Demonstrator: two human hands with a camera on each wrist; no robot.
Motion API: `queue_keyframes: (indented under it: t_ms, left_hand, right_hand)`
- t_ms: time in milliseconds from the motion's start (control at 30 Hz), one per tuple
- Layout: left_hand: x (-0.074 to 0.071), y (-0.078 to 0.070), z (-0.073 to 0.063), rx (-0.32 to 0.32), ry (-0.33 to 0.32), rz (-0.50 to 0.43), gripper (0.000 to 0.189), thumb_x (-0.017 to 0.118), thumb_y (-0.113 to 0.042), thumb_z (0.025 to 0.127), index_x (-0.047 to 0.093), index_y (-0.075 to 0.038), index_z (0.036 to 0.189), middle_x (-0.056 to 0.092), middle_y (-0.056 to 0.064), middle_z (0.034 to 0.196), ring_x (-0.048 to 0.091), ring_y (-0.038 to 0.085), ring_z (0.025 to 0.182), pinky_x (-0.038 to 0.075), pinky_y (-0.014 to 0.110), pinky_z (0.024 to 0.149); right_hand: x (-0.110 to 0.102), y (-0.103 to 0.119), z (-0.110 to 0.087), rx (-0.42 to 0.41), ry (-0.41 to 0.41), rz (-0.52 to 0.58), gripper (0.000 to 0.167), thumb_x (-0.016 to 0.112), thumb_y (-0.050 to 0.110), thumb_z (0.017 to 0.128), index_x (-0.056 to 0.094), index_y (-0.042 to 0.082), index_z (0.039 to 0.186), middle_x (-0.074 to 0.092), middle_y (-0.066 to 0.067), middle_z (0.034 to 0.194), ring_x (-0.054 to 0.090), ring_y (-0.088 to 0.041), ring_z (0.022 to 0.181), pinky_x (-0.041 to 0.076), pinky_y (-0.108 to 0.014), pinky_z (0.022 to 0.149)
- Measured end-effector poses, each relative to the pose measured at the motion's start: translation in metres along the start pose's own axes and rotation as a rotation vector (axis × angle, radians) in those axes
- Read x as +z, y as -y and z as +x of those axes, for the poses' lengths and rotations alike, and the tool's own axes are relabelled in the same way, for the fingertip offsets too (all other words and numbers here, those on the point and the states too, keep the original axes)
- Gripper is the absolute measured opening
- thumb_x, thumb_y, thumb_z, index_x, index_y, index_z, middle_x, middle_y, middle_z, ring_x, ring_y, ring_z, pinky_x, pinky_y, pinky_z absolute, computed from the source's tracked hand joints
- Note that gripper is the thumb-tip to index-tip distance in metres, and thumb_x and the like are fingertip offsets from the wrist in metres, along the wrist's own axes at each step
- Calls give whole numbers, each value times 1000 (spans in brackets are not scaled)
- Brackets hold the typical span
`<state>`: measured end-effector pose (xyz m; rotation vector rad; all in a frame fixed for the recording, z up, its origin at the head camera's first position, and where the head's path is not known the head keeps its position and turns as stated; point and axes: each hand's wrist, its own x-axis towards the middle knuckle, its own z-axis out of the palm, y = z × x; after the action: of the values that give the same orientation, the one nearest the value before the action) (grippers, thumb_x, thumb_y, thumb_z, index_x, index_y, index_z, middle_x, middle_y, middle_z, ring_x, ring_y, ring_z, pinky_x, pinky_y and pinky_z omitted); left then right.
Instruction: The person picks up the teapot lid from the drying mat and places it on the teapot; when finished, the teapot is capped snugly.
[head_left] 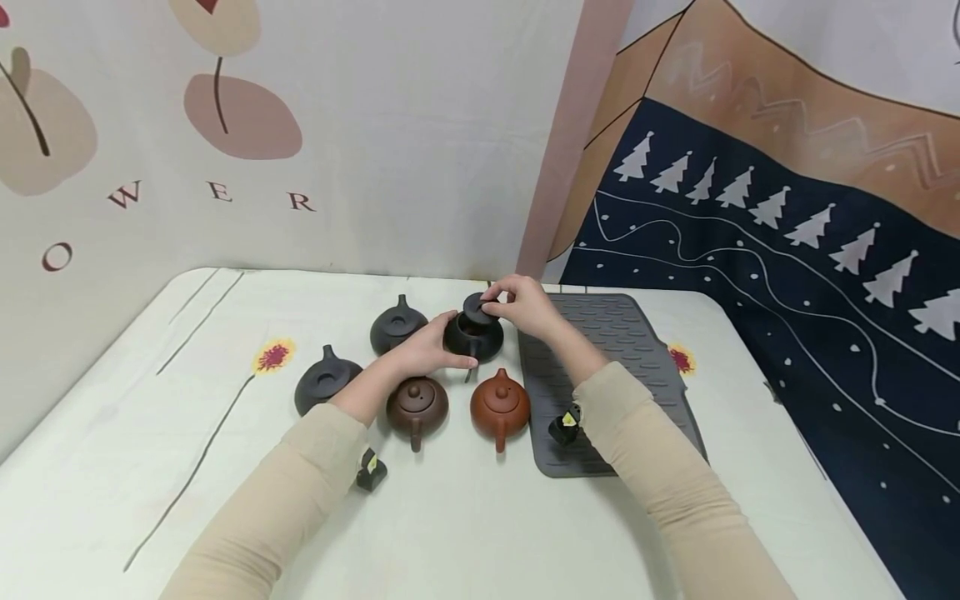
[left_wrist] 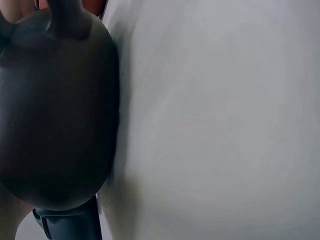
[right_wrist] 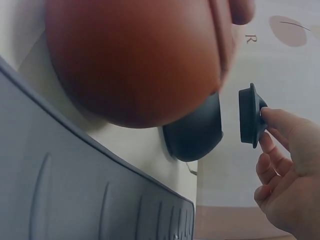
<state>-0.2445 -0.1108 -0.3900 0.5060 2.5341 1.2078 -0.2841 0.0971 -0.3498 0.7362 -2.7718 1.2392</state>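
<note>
My right hand (head_left: 521, 304) pinches a black teapot lid (head_left: 478, 308) by its knob. The right wrist view shows this lid (right_wrist: 248, 116) held on its side by thumb and fingers, raised off the black teapot (right_wrist: 195, 130). In the head view, the lid is over the back of the uncovered black teapot (head_left: 480, 342), whose opening partly shows. My left hand (head_left: 431, 346) grips that pot from the left, thumb in front and fingers behind. A brown teapot (head_left: 417, 404) and an orange-red teapot (head_left: 500, 404), both lidded, sit in front of it.
Two more dark teapots (head_left: 395, 327) (head_left: 318, 385) stand on the left, the nearer one partly behind my left forearm. A grey ridged mat (head_left: 622, 333) lies on the right, under my right arm. A patterned white cloth (head_left: 225, 517) covers the table. Curtains (head_left: 420, 167) hang behind.
</note>
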Motion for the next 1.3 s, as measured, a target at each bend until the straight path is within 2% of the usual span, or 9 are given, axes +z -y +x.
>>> queue_keyframes:
  t_ms: [300,467,767,1300]
  left_hand:
    - [0,0,1,8,0,-13,102,78,-34,81,13,5,150,24,24,151,27,33,137,25,47,109]
    - [1,2,1,22,-2,-29,100,78,-32,81,15,4,150,28,23,150,31,33,136,26,47,109]
    - [0,2,1,14,-2,-19,103,78,-34,81,13,5,150,25,25,151,29,34,137,26,47,109]
    - [1,2,1,19,-2,-18,101,78,-32,81,14,5,150,26,24,150,31,33,136,27,46,109]
  right_hand:
    - [7,-2,0,-13,12,-18,11,71,13,88,74,6,96,64,-6,99,46,-22,70,36,-29,59]
    - [10,-3,2,-3,22,-23,13,71,14,89,74,6,98,64,-5,101,46,-20,73,37,-29,61]
    - [16,-7,4,2,27,-38,12,70,15,89,74,8,98,63,-4,101,46,-21,75,39,-29,63]
    - [18,-7,3,-20,28,-38,12,71,13,88,75,7,97,63,-5,97,46,-20,74,40,-30,64]
